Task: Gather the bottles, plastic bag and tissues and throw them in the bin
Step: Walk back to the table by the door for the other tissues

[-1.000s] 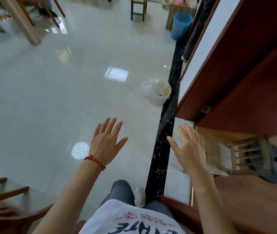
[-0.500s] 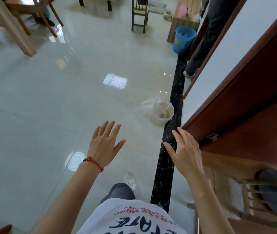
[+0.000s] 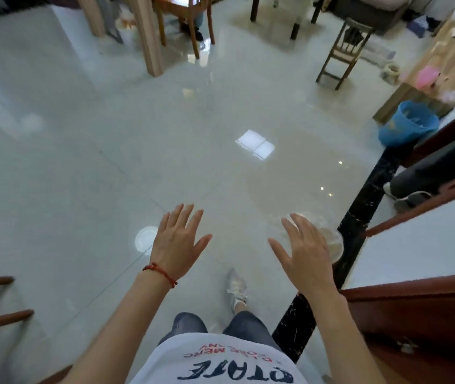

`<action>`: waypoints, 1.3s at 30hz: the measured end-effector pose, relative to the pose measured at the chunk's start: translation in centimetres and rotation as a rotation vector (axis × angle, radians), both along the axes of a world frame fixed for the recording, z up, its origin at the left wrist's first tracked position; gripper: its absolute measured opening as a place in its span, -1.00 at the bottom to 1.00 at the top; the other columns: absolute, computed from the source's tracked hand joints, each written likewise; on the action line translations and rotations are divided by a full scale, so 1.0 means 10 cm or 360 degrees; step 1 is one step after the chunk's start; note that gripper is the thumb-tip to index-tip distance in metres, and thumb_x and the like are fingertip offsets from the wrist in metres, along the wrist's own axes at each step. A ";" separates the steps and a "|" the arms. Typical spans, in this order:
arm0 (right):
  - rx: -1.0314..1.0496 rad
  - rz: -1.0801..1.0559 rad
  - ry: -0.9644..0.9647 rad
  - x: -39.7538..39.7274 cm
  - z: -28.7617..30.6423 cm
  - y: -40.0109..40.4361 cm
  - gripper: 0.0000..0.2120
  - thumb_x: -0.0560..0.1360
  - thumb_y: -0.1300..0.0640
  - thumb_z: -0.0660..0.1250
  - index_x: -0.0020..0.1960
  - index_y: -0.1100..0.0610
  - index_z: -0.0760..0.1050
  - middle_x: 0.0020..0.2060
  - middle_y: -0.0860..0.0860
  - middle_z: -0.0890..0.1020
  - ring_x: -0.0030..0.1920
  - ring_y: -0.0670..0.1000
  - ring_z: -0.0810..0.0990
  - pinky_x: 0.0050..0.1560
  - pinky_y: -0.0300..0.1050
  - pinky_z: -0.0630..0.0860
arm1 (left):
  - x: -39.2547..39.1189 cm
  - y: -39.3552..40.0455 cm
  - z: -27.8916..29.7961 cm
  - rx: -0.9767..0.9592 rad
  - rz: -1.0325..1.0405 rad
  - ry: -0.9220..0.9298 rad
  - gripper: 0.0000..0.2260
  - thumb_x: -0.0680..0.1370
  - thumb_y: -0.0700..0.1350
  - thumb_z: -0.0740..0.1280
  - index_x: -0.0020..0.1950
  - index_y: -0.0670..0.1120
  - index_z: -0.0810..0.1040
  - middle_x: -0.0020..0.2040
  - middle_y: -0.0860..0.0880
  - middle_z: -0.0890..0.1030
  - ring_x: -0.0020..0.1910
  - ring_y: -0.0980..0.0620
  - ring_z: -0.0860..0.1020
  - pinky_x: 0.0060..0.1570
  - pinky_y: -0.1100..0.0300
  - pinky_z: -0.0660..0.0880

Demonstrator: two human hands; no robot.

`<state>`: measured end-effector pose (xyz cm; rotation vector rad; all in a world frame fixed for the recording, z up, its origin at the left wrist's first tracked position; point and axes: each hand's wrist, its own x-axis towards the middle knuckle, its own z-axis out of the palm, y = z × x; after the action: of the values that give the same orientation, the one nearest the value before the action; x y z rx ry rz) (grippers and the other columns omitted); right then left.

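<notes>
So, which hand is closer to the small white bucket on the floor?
The right hand. It overlaps the near edge of the white bucket in the picture, while the left hand is further to the left, over bare floor.

Both hands point(image 3: 177, 241) point(image 3: 305, 250) spread, empty, above glossy floor point(image 3: 109, 162)

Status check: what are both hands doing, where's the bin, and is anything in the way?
Left hand and right hand open, holding nothing. White bin on floor, partly hidden behind right hand. Blue bin farther ahead. No obstacle seen.
</notes>
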<state>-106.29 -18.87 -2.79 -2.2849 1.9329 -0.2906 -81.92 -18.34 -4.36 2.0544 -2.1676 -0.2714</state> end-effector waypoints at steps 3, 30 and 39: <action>-0.0010 0.0243 -0.0031 0.23 0.00 -0.46 -0.47 0.49 -0.17 0.07 0.23 0.19 0.46 0.21 0.17 0.53 0.21 0.20 0.51 0.17 0.12 0.44 | 0.19 -0.10 -0.02 0.0017 0.0206 -0.0006 -0.50 0.48 0.13 0.08 0.20 -0.19 0.52 0.16 -0.22 0.59 0.16 -0.24 0.54 0.10 -0.16 0.48; 0.0011 0.1419 -0.0065 2.57 -0.19 -3.10 -0.43 0.53 -0.22 -0.03 0.25 0.17 0.45 0.24 0.15 0.52 0.25 0.18 0.48 0.22 0.07 0.41 | 1.78 -1.36 -0.11 0.0097 0.1230 -0.0012 -0.34 0.57 0.22 -0.18 0.21 -0.21 0.50 0.15 -0.24 0.58 0.15 -0.24 0.54 0.10 -0.14 0.47; 0.0037 0.1425 -0.0075 4.27 -0.25 -3.94 -0.46 0.51 -0.19 0.04 0.24 0.18 0.45 0.25 0.16 0.51 0.26 0.18 0.47 0.21 0.08 0.41 | 3.49 -2.14 -0.16 0.0121 0.1263 -0.0014 -0.33 0.57 0.23 -0.18 0.23 -0.21 0.49 0.18 -0.25 0.56 0.18 -0.25 0.52 0.12 -0.16 0.46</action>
<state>-63.61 -58.29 -5.29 -2.7904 0.7259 -0.1979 -47.03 -39.73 -5.92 2.7384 -1.1945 -0.2389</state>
